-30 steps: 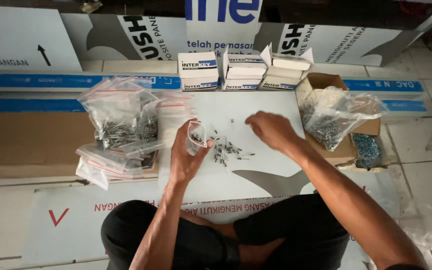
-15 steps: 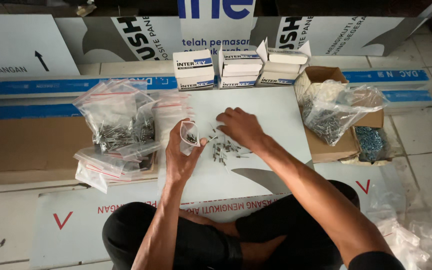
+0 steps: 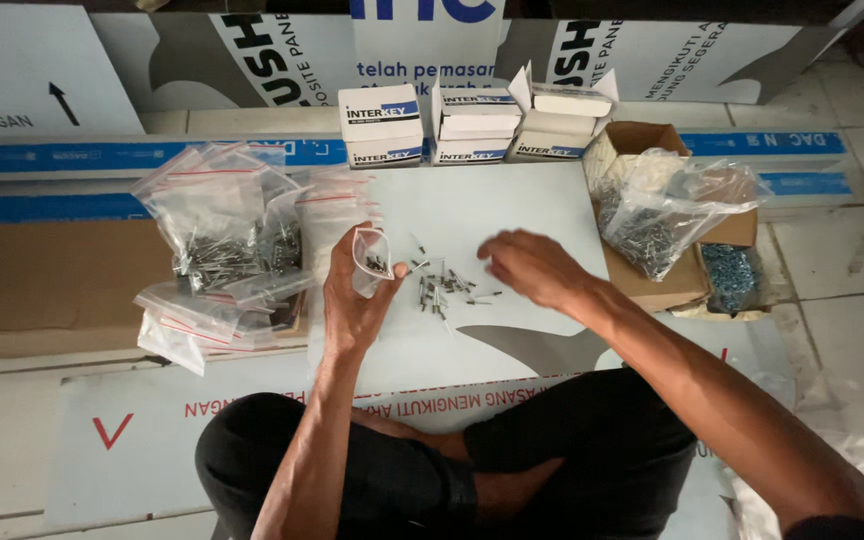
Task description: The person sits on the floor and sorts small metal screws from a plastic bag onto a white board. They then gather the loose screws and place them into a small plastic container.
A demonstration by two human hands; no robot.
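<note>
While the person sits cross-legged on the floor, a small clear bag is held upright in the left hand, just left of the frame's centre, its mouth kept open and turned upward, so that small parts can be dropped in; a few dark pieces are already seen at its bottom. The left fingers are closed narrowly around the bag's sides, with the thumb pressed against its right edge. A loose scatter of small screws is spread on the white board that serves as the work surface, just right of the bag, thinly enough that single pieces can be picked out. The right hand is held just above and to the right of the scatter, palm down, fingers loosely curled and partly open; whether anything is pinched in them cannot be told. At the left of the frame a heap of filled bags with red seal strips is piled on brown cardboard, well apart from the loose screws. At the right, an open cardboard box is seen with a large plastic bag of screws resting on it, within easy reach of the right hand. Along the upper centre three small white boxes are lined up, one with its flaps open.
</note>
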